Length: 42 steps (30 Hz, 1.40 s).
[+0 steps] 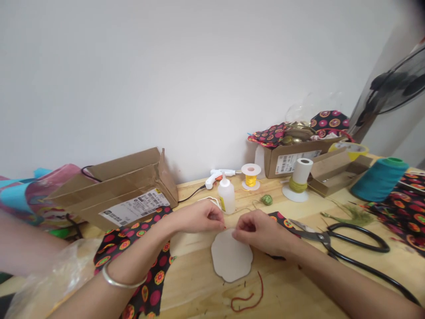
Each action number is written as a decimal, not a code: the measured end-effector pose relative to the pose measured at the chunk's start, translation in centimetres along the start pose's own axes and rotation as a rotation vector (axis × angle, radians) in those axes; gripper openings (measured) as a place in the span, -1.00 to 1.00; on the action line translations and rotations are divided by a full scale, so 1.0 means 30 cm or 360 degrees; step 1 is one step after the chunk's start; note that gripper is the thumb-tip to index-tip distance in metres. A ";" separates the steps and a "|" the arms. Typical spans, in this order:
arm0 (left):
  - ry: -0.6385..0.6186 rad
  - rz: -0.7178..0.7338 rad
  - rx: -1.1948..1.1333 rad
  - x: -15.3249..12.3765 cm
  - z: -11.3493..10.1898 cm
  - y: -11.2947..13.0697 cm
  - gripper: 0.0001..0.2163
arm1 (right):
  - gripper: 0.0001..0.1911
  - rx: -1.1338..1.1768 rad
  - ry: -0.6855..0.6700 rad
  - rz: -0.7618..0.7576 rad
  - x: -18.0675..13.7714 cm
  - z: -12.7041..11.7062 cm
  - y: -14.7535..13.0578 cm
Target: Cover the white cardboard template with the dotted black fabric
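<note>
In front of the squeeze bottle (pixel 226 196) lies a scalloped card (pixel 231 260) (probably light, stiff, best held by its rim), left hand (pixel 206 217) and right hand (pixel 262 230) pinched closed at its bottle-side edge, on what I cannot tell.

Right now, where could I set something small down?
Bare wood lies between the left black floral cloth and pale scalloped card, and right of the red cord. Crowded: around the black-handled metal scissors and teal thread cone.
</note>
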State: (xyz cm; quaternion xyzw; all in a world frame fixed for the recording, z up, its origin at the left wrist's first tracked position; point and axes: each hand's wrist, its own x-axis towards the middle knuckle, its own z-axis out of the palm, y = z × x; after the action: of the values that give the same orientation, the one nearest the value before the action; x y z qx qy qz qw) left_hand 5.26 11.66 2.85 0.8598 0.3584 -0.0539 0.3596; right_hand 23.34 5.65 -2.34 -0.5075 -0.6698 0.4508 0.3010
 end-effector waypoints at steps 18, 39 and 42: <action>-0.0244 -0.0084 0.0321 0.084 -0.029 0.028 -0.92 | -0.89 -0.0462 -0.0212 -0.0097 -0.012 0.000 -0.002; -0.0208 -0.0208 0.0790 0.092 -0.016 0.083 -0.90 | -0.66 -0.0821 -0.0064 -0.0384 -0.029 0.011 -0.010; -0.0173 -0.0237 0.0884 0.085 -0.009 0.107 -0.88 | -0.66 -0.0816 -0.0079 -0.0382 -0.026 0.013 -0.008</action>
State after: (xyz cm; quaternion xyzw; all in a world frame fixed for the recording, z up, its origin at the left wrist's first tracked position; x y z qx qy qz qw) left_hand 9.21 11.75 4.03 0.8925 0.3723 -0.2220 0.1243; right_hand 23.15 4.78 -2.22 -0.4730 -0.8244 0.2402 0.1976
